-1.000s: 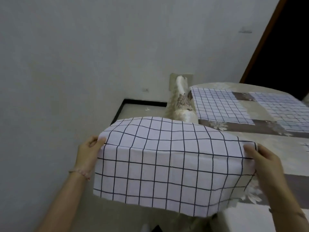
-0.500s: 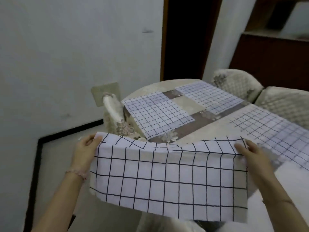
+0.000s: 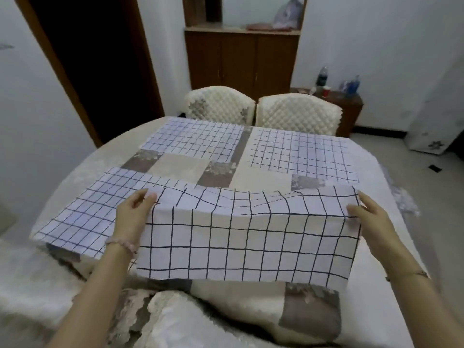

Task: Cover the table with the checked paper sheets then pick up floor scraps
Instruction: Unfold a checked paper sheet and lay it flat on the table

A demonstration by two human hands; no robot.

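Oval worktop (image 3: 414, 197) with cream patchwork cloth, three checked paper sheets lying flat: near left (image 3: 82, 209), far left (image 3: 193, 139), far right (image 3: 301, 154). Fourth checked sheet (image 3: 246, 234) held over the near right part, far edge sagging, near half hanging down. Left hand (image 3: 133, 214) pinches its left edge, right hand (image 3: 369, 217) pinches its right edge. Two quilted chairs (image 3: 221, 104) behind the worktop.

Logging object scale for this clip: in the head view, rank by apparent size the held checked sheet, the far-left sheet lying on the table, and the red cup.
1. Held checked sheet, though nearness to the camera inflates it.
2. Far-left sheet.
3. Red cup, smallest by far.
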